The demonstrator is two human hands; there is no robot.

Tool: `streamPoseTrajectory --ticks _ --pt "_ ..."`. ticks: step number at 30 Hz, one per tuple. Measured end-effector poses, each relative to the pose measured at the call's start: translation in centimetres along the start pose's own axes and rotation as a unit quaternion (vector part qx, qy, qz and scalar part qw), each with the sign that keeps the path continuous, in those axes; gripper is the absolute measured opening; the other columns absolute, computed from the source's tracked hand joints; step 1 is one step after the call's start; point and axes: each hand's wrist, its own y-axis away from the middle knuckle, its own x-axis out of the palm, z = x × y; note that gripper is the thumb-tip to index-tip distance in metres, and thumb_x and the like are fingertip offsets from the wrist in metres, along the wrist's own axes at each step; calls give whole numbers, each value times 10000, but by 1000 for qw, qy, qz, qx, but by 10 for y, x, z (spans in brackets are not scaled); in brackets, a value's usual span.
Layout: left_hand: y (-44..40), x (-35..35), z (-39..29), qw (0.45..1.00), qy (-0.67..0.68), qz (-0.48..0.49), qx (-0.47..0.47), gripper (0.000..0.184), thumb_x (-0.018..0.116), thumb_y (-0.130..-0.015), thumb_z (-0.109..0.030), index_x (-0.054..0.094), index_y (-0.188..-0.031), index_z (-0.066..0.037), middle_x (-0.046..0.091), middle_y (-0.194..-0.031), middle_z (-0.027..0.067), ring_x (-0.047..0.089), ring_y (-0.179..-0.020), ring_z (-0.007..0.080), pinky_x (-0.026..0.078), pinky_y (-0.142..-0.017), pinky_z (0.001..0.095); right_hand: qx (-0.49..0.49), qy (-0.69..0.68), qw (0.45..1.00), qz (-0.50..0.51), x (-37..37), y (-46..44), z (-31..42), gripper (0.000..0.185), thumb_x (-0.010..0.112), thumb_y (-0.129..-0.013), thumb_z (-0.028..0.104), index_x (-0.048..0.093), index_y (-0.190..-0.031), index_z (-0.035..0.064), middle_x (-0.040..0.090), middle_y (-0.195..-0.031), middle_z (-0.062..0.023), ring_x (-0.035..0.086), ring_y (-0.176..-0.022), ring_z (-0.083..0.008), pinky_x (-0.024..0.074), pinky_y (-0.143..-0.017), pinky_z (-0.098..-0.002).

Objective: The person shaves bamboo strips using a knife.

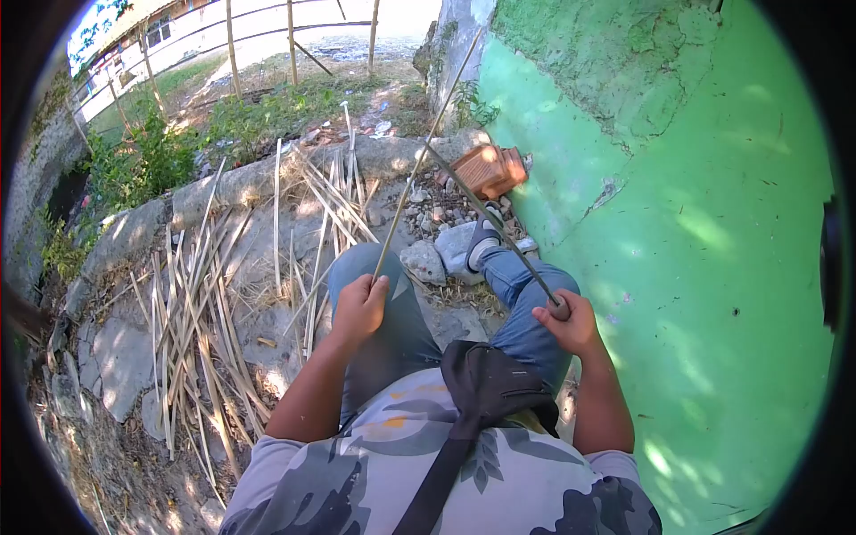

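My left hand (360, 308) is closed round the lower end of a long thin bamboo strip (403, 198), which slants up and away from my left knee. In my right hand (572, 323) is the handle of a long narrow knife (499, 228), held over my right knee. Its blade points forward and to the left, and its far end meets or crosses the strip; whether they touch I cannot tell. Many split bamboo strips (203, 330) lie in a loose pile to my left. A smaller bunch of strips (337, 203) rests against the low ledge ahead.
A green wall (704, 267) with peeling plaster rises close on my right. Orange clay tiles or bricks (486, 171) and rough stones (423, 262) lie near my sandalled foot (482, 239). A low concrete ledge (241, 185) runs across in front, with plants (147, 165) and a pole fence behind.
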Motion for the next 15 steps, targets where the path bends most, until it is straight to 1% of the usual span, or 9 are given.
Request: streamPoseTrajectory --ticks 2,5,8,9,12,15 --pt "1 1 -3 1000 -10 2 -9 336 624 -981 -305 613 -839 -1 616 -678 146 597 -639 262 474 -627 402 -55 70 996 -3 10 -21 10 354 866 -840 273 606 -805 35 555 -648 -82 484 -596 -181 436 -581 -350" --pt "14 0 -20 1000 -21 -5 -20 352 697 -925 -337 623 -849 -1 625 -681 149 630 -665 286 490 -644 405 -122 92 988 -4 26 -49 27 323 843 -840 294 650 -838 35 608 -676 -147 595 -602 -299 483 -602 -410" --pt "17 -7 -24 999 -37 -3 -31 367 737 -885 -351 632 -857 -1 643 -703 149 656 -680 300 501 -648 408 -195 204 959 15 35 -88 31 275 811 -838 295 677 -854 56 650 -723 -176 664 -695 -396 516 -638 -470" --pt "14 -9 -24 998 -46 3 -34 371 746 -876 -354 635 -859 -1 651 -711 150 663 -683 304 505 -648 409 -210 206 956 19 39 -102 32 257 798 -839 294 679 -854 67 656 -733 -173 668 -715 -401 519 -643 -478" --pt "3 -16 -18 995 -97 39 2 364 743 -879 -351 637 -859 -4 670 -736 156 677 -691 310 510 -650 417 -233 192 953 36 64 -134 18 206 744 -856 298 674 -831 106 679 -759 -161 677 -751 -410 526 -657 -504" --pt "-4 -15 -31 984 -162 74 -7 360 752 -892 -342 624 -868 -6 631 -723 139 627 -672 251 491 -636 386 -239 158 958 30 101 -154 -13 195 732 -853 298 668 -853 113 690 -777 -156 685 -771 -407 532 -679 -511"
